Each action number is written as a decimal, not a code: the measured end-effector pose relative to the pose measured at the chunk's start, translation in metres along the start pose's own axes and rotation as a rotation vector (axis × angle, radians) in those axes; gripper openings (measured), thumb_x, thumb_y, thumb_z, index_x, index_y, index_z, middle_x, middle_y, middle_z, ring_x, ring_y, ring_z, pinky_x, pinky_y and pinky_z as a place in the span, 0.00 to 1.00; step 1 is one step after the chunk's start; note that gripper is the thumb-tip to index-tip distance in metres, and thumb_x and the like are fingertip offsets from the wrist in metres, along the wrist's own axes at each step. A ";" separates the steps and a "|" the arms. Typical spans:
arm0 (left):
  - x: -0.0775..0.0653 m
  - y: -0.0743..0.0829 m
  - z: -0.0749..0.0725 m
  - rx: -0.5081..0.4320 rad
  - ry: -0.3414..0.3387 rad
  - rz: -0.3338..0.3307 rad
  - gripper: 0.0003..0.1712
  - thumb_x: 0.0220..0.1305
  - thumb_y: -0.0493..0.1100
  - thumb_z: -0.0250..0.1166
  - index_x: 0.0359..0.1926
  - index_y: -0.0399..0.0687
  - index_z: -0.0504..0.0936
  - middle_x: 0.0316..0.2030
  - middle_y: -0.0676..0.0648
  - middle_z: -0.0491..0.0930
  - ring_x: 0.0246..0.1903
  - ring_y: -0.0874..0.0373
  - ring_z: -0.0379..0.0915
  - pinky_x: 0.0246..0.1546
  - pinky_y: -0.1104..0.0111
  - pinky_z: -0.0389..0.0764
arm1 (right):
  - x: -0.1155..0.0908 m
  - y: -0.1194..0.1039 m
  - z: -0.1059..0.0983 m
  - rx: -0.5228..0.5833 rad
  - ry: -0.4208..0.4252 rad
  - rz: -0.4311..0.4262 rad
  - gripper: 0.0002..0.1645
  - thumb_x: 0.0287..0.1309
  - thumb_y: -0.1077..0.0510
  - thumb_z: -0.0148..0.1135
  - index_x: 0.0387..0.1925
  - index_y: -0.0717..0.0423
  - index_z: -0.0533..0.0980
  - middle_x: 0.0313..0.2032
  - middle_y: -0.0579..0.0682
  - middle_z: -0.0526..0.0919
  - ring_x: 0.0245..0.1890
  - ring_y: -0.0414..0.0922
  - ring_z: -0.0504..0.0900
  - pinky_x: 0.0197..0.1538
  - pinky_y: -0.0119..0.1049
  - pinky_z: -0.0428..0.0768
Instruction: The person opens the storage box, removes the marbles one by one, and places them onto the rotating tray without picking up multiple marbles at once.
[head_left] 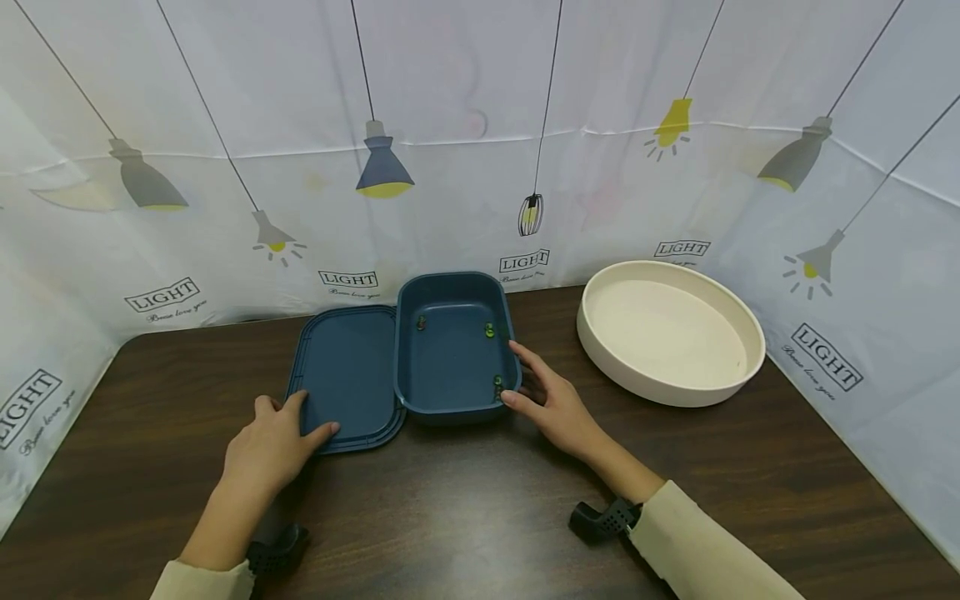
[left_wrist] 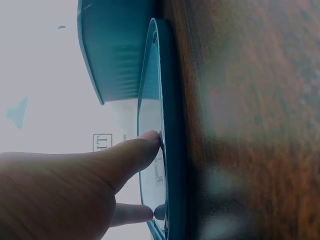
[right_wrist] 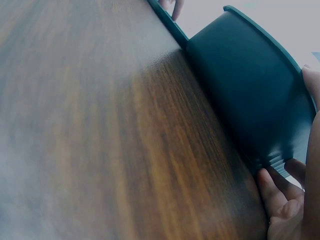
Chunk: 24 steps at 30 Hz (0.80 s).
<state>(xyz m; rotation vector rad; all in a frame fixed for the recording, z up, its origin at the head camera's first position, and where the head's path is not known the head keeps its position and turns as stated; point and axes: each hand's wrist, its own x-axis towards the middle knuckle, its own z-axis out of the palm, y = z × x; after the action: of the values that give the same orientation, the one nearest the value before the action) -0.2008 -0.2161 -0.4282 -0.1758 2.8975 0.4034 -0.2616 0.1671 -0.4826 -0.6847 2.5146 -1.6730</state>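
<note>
A dark blue rectangular container (head_left: 457, 350) stands on the table, with several small green and dark bits inside near its corners. Its matching flat lid (head_left: 348, 367) lies against its left side. My left hand (head_left: 268, 442) rests on the lid's near left corner, thumb and fingers spread; in the left wrist view the thumb (left_wrist: 142, 147) touches the lid's raised rim. My right hand (head_left: 555, 404) holds the container's right side, thumb at the rim by the near corner. Low on the outer wall, curled fingers (right_wrist: 272, 192) show in the right wrist view.
A round cream tray (head_left: 675, 392) with a low wall stands to the right of the container. White cloth (head_left: 457, 208) printed with lamps hangs behind the brown wooden table (head_left: 465, 517) and along both sides. Each wrist wears a black strap.
</note>
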 end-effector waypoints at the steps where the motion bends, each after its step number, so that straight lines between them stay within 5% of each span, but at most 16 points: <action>1: 0.000 0.000 0.000 0.001 0.000 -0.001 0.52 0.67 0.68 0.60 0.75 0.35 0.59 0.59 0.20 0.60 0.29 0.43 0.76 0.24 0.56 0.76 | 0.000 0.000 0.000 0.001 -0.001 0.001 0.44 0.68 0.51 0.64 0.79 0.43 0.55 0.75 0.59 0.63 0.70 0.58 0.73 0.65 0.51 0.76; 11: -0.001 0.014 0.000 0.021 0.159 0.072 0.44 0.70 0.62 0.60 0.71 0.32 0.66 0.63 0.21 0.65 0.59 0.24 0.65 0.52 0.36 0.74 | -0.002 -0.004 -0.001 0.018 -0.008 0.004 0.44 0.68 0.51 0.64 0.79 0.44 0.54 0.75 0.58 0.63 0.71 0.57 0.72 0.67 0.52 0.75; 17: 0.006 0.041 -0.004 -0.250 0.151 0.196 0.41 0.75 0.59 0.56 0.77 0.40 0.59 0.69 0.28 0.65 0.67 0.30 0.64 0.61 0.35 0.70 | -0.002 -0.004 -0.002 0.023 -0.006 -0.002 0.45 0.69 0.51 0.64 0.79 0.45 0.53 0.75 0.58 0.63 0.71 0.57 0.72 0.67 0.51 0.75; 24: 0.024 0.063 0.006 -0.523 0.188 0.320 0.39 0.77 0.61 0.50 0.79 0.50 0.54 0.71 0.34 0.67 0.67 0.36 0.68 0.62 0.41 0.73 | -0.002 -0.003 -0.001 0.019 -0.014 -0.008 0.45 0.69 0.51 0.63 0.80 0.45 0.53 0.75 0.59 0.64 0.70 0.57 0.73 0.66 0.50 0.76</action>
<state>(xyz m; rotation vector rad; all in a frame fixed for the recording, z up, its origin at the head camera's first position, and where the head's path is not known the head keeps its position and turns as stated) -0.2323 -0.1560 -0.4229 0.1864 2.9334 1.2592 -0.2593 0.1678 -0.4802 -0.7031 2.4862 -1.6864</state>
